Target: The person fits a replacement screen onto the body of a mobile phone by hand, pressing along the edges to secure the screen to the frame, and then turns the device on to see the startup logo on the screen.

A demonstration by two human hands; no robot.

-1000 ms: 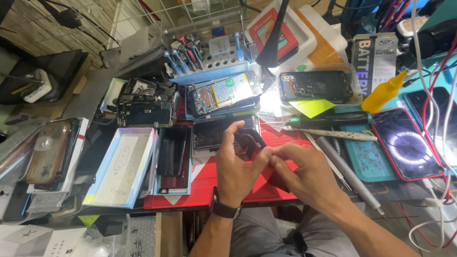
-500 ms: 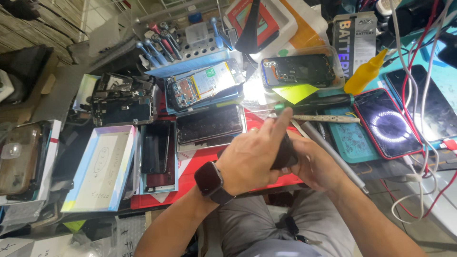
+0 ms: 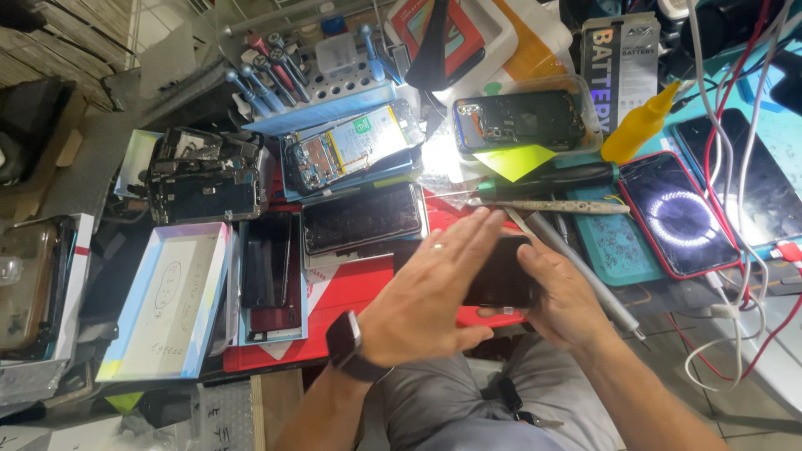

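My right hand (image 3: 561, 294) grips the dark phone (image 3: 499, 274); my left hand (image 3: 430, 288) lies flat, fingers extended, across it. Seating appears underway; the phone is not yet set down.

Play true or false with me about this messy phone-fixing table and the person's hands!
1. Both hands are on a dark phone. True: the left hand lies flat over the dark phone and the right hand cups it from the other side.
2. The yellow squeeze bottle lies in the person's lap. False: it is at the back of the table, right of an opened phone frame.
3. The left wrist wears a dark watch. True.
4. The red-edged phone has a blank screen. False: a glowing white ring shows on it.
5. A phone with its insides showing lies behind the hands. True.
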